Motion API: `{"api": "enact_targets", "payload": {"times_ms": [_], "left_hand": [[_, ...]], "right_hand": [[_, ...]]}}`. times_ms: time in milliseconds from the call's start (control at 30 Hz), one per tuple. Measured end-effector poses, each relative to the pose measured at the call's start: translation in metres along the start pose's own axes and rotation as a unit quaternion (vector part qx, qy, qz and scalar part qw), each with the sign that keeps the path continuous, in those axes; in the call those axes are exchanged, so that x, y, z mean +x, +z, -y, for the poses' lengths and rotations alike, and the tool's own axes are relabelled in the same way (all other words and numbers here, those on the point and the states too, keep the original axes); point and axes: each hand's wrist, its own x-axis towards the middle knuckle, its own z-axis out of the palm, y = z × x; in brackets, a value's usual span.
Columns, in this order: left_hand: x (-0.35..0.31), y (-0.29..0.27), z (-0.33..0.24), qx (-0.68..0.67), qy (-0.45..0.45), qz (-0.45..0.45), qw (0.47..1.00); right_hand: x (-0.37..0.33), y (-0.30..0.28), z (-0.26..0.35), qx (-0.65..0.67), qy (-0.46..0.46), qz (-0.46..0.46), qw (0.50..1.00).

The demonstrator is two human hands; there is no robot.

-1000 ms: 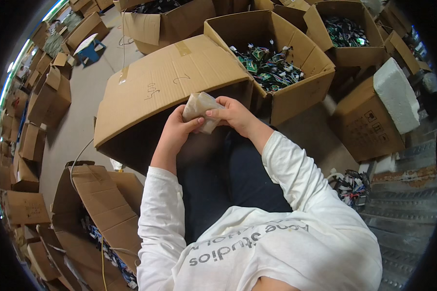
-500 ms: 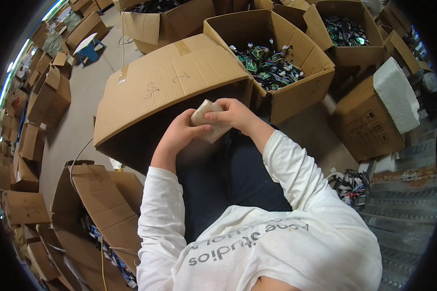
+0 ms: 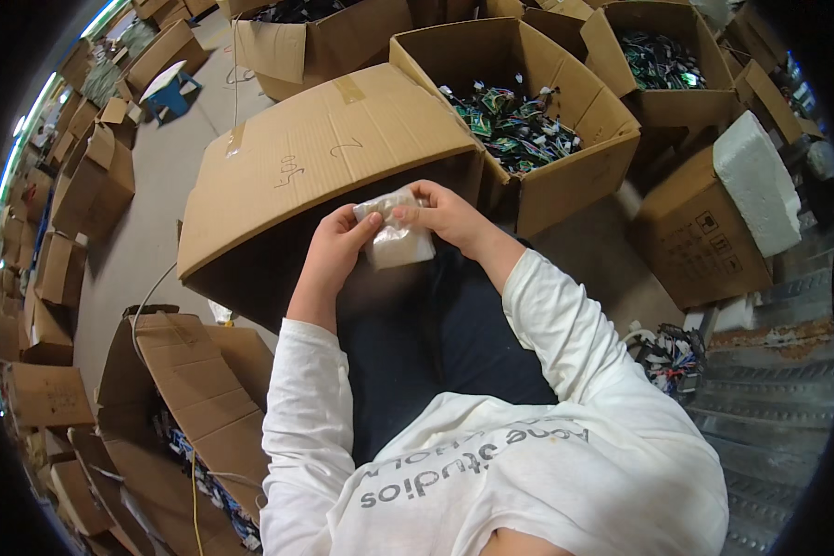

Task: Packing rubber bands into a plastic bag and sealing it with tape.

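Hands meet over the lap, both on a small clear plastic bag (image 3: pixel 397 239). Left hand (image 3: pixel 335 248): fingers curled narrow, thumb pinching the bag's left edge. Right hand (image 3: pixel 449 215): fingers closed on its top right corner. Bag sits just before a flattened cardboard box (image 3: pixel 315 167); open box of green parts (image 3: pixel 514 125) beyond

1. Small clear plastic bag (image 3: pixel 397 239) of pale contents, pinched between left hand (image 3: pixel 335 250) and right hand (image 3: pixel 449 215), above the lap.
2. Large closed brown box (image 3: pixel 315 167), taped, tilted just behind the bag.
3. Open brown box (image 3: pixel 565 176) to its right, filled with green and black parts.
4. Further open box (image 3: pixel 663 93) at upper right, similar contents.
5. Brown box (image 3: pixel 695 236) at right, topped by a white foam block (image 3: pixel 755 181).
6. Stacked brown boxes (image 3: pixel 65 269) along the left edge.
7. Open box flaps (image 3: pixel 190 371) at lower left.
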Motion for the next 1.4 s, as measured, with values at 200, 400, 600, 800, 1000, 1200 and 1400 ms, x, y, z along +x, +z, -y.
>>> {"api": "enact_targets", "payload": {"times_ms": [200, 400, 600, 800, 1000, 1200, 1400], "left_hand": [[-0.004, 0.005, -0.006, 0.043, 0.008, 0.018, 0.999], [-0.003, 0.008, -0.009, 0.053, -0.002, 0.029, 0.998], [-0.003, 0.000, -0.006, 0.063, -0.014, 0.064, 0.996], [-0.004, 0.003, -0.008, -0.009, -0.006, 0.020, 1.000], [-0.003, 0.002, -0.012, -0.004, -0.004, 0.002, 1.000], [-0.005, -0.002, -0.007, -0.023, 0.027, -0.021, 0.999], [-0.005, -0.002, -0.002, -0.057, 0.049, -0.060, 0.995]], "right_hand": [[-0.005, -0.001, 0.007, -0.011, 0.017, 0.028, 0.999], [-0.001, -0.005, -0.002, 0.027, -0.033, -0.031, 0.999], [-0.001, 0.003, 0.003, 0.068, -0.015, -0.044, 0.997], [-0.009, 0.004, 0.014, 0.073, 0.066, -0.004, 0.995], [-0.002, 0.000, 0.005, 0.028, -0.013, -0.012, 0.999], [-0.006, 0.006, 0.006, -0.014, -0.011, 0.048, 0.999], [-0.015, 0.014, 0.011, 0.038, 0.067, 0.045, 0.996]]}}
